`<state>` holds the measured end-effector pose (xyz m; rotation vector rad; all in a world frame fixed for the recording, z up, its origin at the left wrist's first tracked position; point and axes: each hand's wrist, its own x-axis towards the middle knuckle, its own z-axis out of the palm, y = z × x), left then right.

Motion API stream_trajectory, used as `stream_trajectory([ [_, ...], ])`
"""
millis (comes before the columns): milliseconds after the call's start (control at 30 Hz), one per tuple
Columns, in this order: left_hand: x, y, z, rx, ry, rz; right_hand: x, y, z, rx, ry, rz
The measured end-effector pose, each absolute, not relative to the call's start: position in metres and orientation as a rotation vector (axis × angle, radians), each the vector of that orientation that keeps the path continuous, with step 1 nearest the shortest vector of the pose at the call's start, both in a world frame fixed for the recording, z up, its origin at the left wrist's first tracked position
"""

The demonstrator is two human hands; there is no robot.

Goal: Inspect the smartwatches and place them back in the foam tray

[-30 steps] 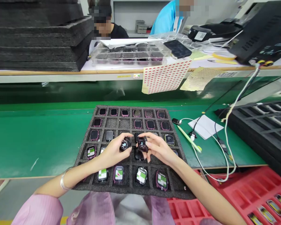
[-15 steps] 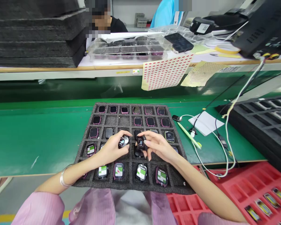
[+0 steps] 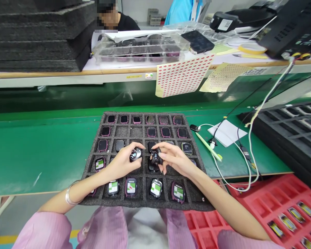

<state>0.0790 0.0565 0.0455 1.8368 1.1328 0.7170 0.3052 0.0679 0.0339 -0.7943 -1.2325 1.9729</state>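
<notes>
A black foam tray (image 3: 134, 131) with a grid of pockets lies on the green belt in front of me, and small watch bodies sit in most pockets. My left hand (image 3: 123, 162) pinches one dark watch body (image 3: 135, 153) above the tray's middle. My right hand (image 3: 172, 159) grips a second watch body (image 3: 156, 157) just beside it, the two pieces a few centimetres apart. The front row holds watch bodies with green and white stickers (image 3: 155, 187). A silver bangle (image 3: 70, 197) circles my left wrist.
A red tray (image 3: 269, 211) of parts sits low at the right, a black tray (image 3: 295, 131) beyond it. White cables (image 3: 238, 162), a green pen (image 3: 208, 147) and white paper lie right of the foam tray. Stacked foam (image 3: 41, 38), clear trays (image 3: 142, 48), red-dotted sticker sheet (image 3: 182, 74) and two people are behind.
My hands have drifted slightly apart and both watch bodies turned a little in my fingers. The view tipped down a bit; nothing was put down.
</notes>
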Motion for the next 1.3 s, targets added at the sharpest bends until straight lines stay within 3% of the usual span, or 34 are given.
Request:
stream_trajectory([
  [900, 0.079, 0.060, 0.038, 1.799, 1.193, 0.765, 0.308, 0.067, 0.036, -0.863, -1.221, 1.980],
  [1300, 0.084, 0.061, 0.041, 1.015, 0.900, 0.768, 0.306, 0.065, 0.031, -0.979, -1.242, 1.879],
])
